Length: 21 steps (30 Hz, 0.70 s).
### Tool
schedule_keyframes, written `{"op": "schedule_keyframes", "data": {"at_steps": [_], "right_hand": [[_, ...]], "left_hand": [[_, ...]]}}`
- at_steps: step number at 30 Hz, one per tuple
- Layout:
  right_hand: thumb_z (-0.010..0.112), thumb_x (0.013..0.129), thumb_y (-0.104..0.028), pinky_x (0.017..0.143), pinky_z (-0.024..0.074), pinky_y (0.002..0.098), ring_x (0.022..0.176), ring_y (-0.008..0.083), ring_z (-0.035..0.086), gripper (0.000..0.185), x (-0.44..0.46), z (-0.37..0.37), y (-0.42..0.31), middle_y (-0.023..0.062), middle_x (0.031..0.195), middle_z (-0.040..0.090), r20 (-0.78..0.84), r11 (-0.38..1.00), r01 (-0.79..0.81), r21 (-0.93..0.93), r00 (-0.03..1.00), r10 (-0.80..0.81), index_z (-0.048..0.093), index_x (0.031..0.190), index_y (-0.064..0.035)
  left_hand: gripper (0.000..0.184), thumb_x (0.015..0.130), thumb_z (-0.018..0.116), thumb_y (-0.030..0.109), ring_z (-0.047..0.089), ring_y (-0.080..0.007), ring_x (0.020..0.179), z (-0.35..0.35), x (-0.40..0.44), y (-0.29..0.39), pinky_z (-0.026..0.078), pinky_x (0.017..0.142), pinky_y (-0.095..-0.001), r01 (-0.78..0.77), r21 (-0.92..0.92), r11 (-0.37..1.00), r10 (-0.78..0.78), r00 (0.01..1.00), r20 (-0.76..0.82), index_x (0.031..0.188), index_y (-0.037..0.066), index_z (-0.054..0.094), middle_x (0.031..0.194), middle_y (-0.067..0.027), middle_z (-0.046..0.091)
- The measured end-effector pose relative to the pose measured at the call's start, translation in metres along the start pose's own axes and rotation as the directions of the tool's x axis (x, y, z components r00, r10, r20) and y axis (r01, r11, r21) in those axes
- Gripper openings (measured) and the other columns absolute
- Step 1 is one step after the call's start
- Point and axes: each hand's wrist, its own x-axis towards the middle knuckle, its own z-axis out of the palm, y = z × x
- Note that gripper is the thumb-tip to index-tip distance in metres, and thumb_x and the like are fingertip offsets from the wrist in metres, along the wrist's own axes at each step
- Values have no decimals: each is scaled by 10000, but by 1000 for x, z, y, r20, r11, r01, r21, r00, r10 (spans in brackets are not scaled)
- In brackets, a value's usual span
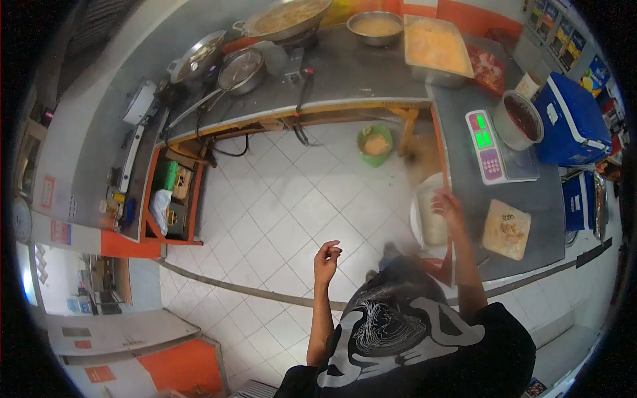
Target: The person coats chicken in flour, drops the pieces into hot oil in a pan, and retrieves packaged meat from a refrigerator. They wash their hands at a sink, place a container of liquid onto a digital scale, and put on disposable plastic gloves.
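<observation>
My left hand [326, 262] hangs in the air over the tiled floor, its fingers loosely bent and a little apart, with nothing seen in them. Further right, my right hand [448, 207] is over the side of a white tub [423, 229] beside the right counter. Its fingers are slightly blurred and look apart; I see no object in them. On that counter, right of this hand, lies a pale, flat, squarish package or lid [507, 229] with dark writing. Above it stands a scale [490, 162] with green digits, a metal pot [506, 124] of dark contents on its plate.
A blue cooler [574, 119] stands right of the scale. The back counter [361, 76] bears a large tray [438, 50] of orange liquid, a bowl [376, 29], a wide pan [282, 18] and a strainer [240, 69]. A green bucket [375, 147] sits on the floor.
</observation>
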Motion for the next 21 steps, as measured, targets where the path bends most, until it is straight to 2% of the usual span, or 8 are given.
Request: {"op": "schedule_keyframes", "data": {"at_steps": [4,6,11,15,17,18,19,21], "right_hand": [[544,943,-241,682,503,266,781,128,618,266,103,16,-15,47,923,635,-70,988,137,67,989,-132,607,1118,-51],[534,947,-246,702,513,282,808,147,623,275,177,13,-19,63,946,634,23,945,74,318,996,-86,593,1134,-53],[503,961,-269,754,531,340,891,222,633,392,337,34,-61,144,1074,590,-136,928,118,353,988,-74,434,1278,-51],[512,955,-275,878,513,409,1008,334,596,452,451,33,-79,209,1212,483,-347,742,310,594,931,-111,322,1318,-83],[529,947,-262,884,512,409,1008,332,597,460,477,33,-104,200,1201,491,-428,717,364,594,898,-101,321,1318,-88],[538,943,-255,888,511,409,1008,331,598,464,486,36,-113,195,1195,495,-462,708,384,593,882,-93,321,1318,-90],[558,933,-237,886,512,407,1006,311,604,434,494,36,-116,174,1159,522,-492,708,426,564,861,-126,363,1294,-94],[569,905,-188,881,510,396,977,286,609,399,510,38,-123,154,1092,555,-547,726,455,515,827,-130,417,1258,-82]], "left_hand": [[260,892,521,67,605,-133,842,13,59,33,479,722,-274,61,-116,991,-49,994,97,1138,77,602,905,-30,636],[261,903,533,99,606,-142,851,23,99,54,481,730,-282,88,-144,986,-64,984,165,1154,65,596,922,-43,639],[285,923,561,150,604,-145,872,64,246,130,468,747,-279,46,-96,994,-21,967,253,1189,49,582,976,-51,648],[296,920,555,119,600,-141,878,138,394,211,466,745,-272,-96,-34,995,102,928,358,1203,35,569,1037,-61,641],[291,917,538,79,589,-128,883,187,467,238,466,745,-262,-179,11,984,156,882,444,1203,28,562,1052,-60,635],[353,918,525,72,593,-154,962,213,503,249,474,804,-271,-210,3,978,180,846,502,1265,6,518,1128,-103,623],[442,906,563,107,582,-185,1052,242,539,249,468,870,-290,-271,54,961,216,857,468,1317,-22,465,1218,-168,584],[574,882,608,135,556,-210,1125,306,581,282,458,908,-309,-240,73,968,187,886,424,1380,-32,375,1301,-229,511]]}}
